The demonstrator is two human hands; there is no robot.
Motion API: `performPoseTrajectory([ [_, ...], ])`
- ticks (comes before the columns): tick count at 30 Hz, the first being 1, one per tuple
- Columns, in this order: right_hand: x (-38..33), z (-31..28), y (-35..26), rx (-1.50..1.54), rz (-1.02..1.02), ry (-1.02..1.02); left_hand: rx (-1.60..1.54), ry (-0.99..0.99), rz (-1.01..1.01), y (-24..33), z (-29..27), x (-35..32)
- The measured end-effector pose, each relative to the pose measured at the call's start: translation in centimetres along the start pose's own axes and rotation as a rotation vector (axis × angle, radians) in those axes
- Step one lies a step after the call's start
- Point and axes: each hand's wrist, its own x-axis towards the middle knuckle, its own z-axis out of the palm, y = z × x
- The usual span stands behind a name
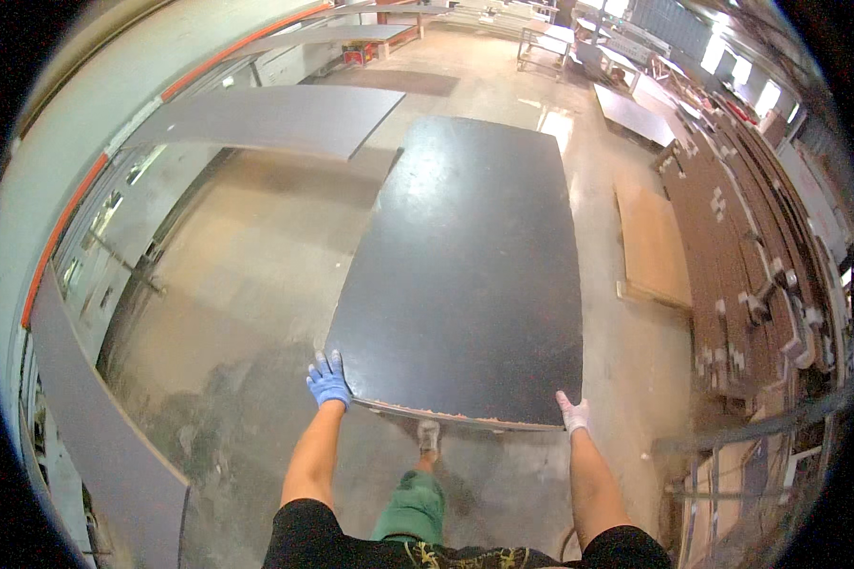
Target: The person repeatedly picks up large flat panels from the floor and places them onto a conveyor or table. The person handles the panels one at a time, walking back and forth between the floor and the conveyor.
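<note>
A large dark rectangular panel (465, 275) stretches away in front of me, its near edge rough and chipped along the top. My left hand (329, 381), in a blue glove, grips the near left corner, its fingers spaced along the side edge. At the near right corner, my right hand (573, 413) wears a pale glove; its thumb shows at the top and the other fingers are hidden. What bears the panel from below is out of sight.
Grey boards lie to the left, one beyond the panel's left side (275, 116) and one near me (114, 446). Stacked brown boards (740, 237) line the right, beside a low tan board (653, 245). A small table (545, 43) stands far ahead. My foot (429, 436) is below the near edge.
</note>
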Motion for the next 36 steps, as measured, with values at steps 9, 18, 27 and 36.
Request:
performPoseTrajectory([
  [9,33.0,8.0,-31.8,0.119,-0.090,-0.013,-0.219,-0.197,0.157,33.7,-21.9,27.6],
  [18,68.5,17.3,-61.1,0.247,-0.125,-0.219,-0.237,-0.151,0.064,53.1,-38.1,66.5],
  [27,100.3,24.9,-91.3,0.244,-0.035,-0.165,-0.292,-0.162,0.063,72.3,-53.7,103.6],
  [36,131.2,33.2,-118.8,0.160,-0.087,-0.027,-0.228,-0.098,0.110,90.1,-68.1,140.0],
])
